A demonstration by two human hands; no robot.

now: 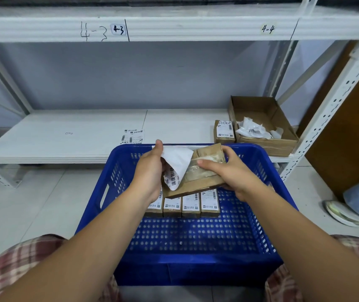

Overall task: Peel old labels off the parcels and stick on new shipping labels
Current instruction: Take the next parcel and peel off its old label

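parcel (204, 171) is up in the air over the far end of the blue crate (196, 271). right hand (228, 173) has its fingers wrapped round the right end of it. left hand (150, 173) pinches the white label (177, 162), which is curled up and mostly off the parcel's top. four more parcels (182, 204) sit side by side in the crate under it, labels up. on the shelf (65, 136) behind: a label sheet (133, 136) near the front edge, another parcel (224, 131) and a cardboard box (283, 136) of crumpled scraps (253, 129) at the right end.
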